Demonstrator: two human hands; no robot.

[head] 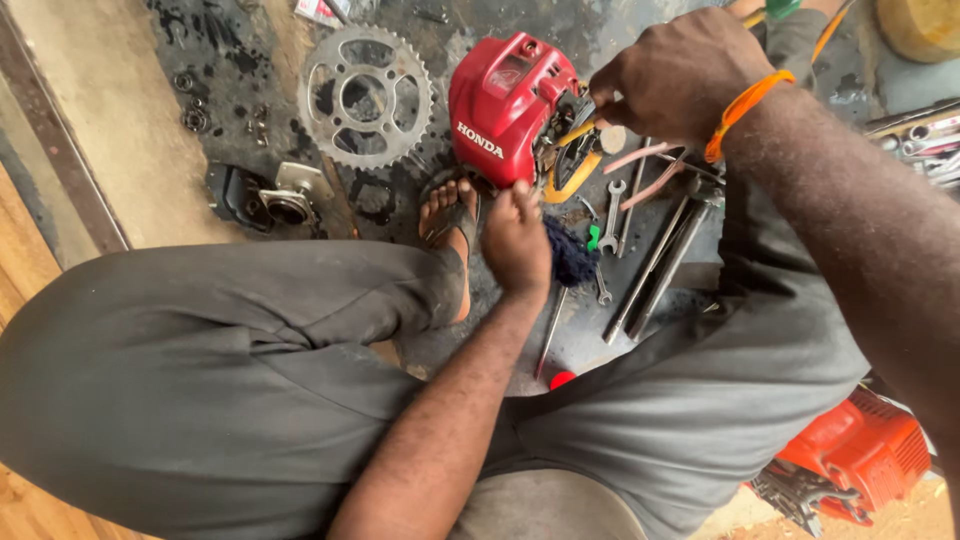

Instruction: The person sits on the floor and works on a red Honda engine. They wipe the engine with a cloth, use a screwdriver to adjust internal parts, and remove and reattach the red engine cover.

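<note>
Engine: the small red engine (505, 105) is sitting on the oily floor (250, 60), far of the person's sandalled foot (450, 225), its open side turned right.
Right hand: the right hand (675, 75) is clenching around a yellow-handled tool (578, 131), probably a screwdriver, and driving its tip into the engine's dark side parts.
Left hand: the left hand (515, 240) is pressing against the engine's near lower edge, fingers curled on it, bracing the body.
Doing it well: I'd judge the left-hand brace matters most here; keeping the tool in line with the fastener should be stopping it slipping out.
Close by: a dark blue rag (570, 255) is lying just right of the left hand, with spanners (610, 215) and long steel rods (660, 260) beyond.
Further out: a toothed sprocket (368, 98) is lying left of the engine, and an orange machine (860, 450) is sitting near right.
</note>
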